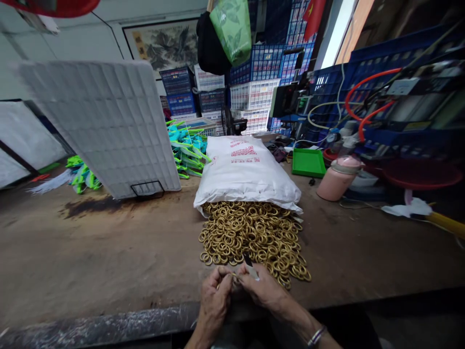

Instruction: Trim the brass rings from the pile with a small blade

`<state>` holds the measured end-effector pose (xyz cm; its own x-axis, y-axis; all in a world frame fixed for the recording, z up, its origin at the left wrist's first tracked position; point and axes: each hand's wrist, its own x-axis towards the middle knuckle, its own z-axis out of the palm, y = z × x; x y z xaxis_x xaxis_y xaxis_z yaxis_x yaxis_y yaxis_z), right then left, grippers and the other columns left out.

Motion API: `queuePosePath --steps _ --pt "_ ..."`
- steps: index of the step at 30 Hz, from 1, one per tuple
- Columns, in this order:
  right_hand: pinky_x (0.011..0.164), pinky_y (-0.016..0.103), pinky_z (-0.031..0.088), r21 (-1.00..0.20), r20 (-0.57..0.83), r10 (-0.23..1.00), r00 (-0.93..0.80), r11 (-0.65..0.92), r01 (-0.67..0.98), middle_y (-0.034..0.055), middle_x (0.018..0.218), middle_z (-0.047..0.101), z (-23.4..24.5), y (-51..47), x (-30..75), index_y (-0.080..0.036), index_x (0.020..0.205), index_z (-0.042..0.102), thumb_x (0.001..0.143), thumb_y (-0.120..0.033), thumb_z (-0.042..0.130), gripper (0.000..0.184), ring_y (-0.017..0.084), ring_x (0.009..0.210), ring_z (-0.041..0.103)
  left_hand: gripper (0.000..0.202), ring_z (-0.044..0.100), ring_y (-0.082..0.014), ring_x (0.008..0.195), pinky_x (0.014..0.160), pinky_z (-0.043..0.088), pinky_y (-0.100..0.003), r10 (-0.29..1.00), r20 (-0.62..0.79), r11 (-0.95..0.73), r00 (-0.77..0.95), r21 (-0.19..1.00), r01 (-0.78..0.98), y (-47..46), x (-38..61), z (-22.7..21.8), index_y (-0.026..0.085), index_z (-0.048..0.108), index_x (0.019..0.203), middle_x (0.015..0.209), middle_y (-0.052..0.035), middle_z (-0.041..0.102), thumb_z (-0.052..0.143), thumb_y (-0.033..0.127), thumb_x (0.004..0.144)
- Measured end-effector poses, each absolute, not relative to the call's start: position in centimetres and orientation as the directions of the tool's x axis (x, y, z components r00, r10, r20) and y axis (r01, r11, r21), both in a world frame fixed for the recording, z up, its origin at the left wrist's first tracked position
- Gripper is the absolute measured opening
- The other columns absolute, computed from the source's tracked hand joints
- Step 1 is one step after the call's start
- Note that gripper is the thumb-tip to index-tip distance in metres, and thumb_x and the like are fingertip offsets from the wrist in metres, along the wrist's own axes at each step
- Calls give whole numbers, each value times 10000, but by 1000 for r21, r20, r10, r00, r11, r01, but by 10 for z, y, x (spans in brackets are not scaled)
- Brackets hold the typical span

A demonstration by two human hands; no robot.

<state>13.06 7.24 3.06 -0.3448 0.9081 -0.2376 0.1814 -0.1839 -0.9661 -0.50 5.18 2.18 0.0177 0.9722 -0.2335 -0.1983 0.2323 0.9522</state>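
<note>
Both my hands meet at the table's front edge, just below a spread of brass-coloured rings (pixel 250 232). My left hand (pixel 215 295) is closed in a pinch on one ring (pixel 234 275), which is partly hidden by the fingers. My right hand (pixel 263 288) is closed too, with its thumb and fingertips by the same ring. From its fingers a thin blade (pixel 251 267) with a dark tip sticks up; its lower part is covered by the hand. Behind the hands, the rings spill from the mouth of a full white sack (pixel 247 169) with red print.
On the wooden table (pixel 109 261), a white ribbed panel (pixel 109 126) leans in a black wire stand at left. Bright green and blue plastic pieces (pixel 187 150) lie behind it. A green tray (pixel 308 162) and a pink bottle (pixel 337 177) stand to the right.
</note>
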Motion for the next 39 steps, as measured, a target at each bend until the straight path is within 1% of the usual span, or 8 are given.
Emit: queuePosePath --steps 7,11,16,23,28,31,34,39 --pt "439 188 262 -973 -213 925 -314 -173 151 -76 481 355 24 76 127 -177 654 437 761 -490 440 331 61 438 291 241 456 -109 556 547 368 -206 999 -28 27 -24 999 -46 54 2 25 149 564 622 577 3 521 592 373 706" --pt "487 191 309 -975 -169 954 -248 -125 183 -60 505 400 30 80 129 -179 604 423 752 -444 453 306 71 489 362 283 363 -64 416 415 286 -178 986 -156 162 54 979 -125 54 4 36 160 525 628 496 43 463 590 427 695" --pt "479 184 294 -966 -175 955 -239 -119 231 -62 528 401 38 82 132 -171 625 443 744 -388 472 249 65 499 349 317 214 -30 307 331 157 -161 936 -312 340 165 923 -182 52 3 39 177 474 668 400 98 365 545 482 718" --pt "489 181 295 -969 -154 950 -271 -92 230 -62 544 413 41 80 130 -165 622 440 748 -369 477 243 65 518 354 347 219 -33 315 321 161 -158 912 -313 372 267 904 -211 52 -2 28 171 467 655 397 95 346 507 506 739" --pt "523 187 317 -950 -127 957 -259 -42 309 -50 554 432 45 80 129 -173 639 441 812 -322 374 237 77 525 394 320 221 -26 333 338 168 -147 918 -320 379 235 883 -279 48 -3 32 177 446 671 449 90 363 503 479 758" --pt "530 194 295 -851 -54 981 -186 53 523 -36 575 451 47 77 130 -178 657 451 808 -231 350 190 88 538 404 326 225 -25 336 339 176 -143 921 -331 378 206 886 -267 48 -2 35 181 444 688 471 88 375 512 495 744" --pt "539 202 264 -684 -29 963 -266 175 708 -19 627 507 45 71 131 -182 710 480 716 -101 382 127 97 567 421 326 233 -23 336 337 177 -143 928 -321 360 189 904 -231 49 -1 35 180 452 715 495 85 399 515 500 738" --pt "594 223 255 -485 -12 935 -354 304 820 6 758 561 30 63 131 -195 917 492 660 -83 405 293 130 688 482 357 275 -25 338 333 182 -151 939 -324 342 112 914 -219 51 1 33 183 453 715 509 78 444 580 512 665"
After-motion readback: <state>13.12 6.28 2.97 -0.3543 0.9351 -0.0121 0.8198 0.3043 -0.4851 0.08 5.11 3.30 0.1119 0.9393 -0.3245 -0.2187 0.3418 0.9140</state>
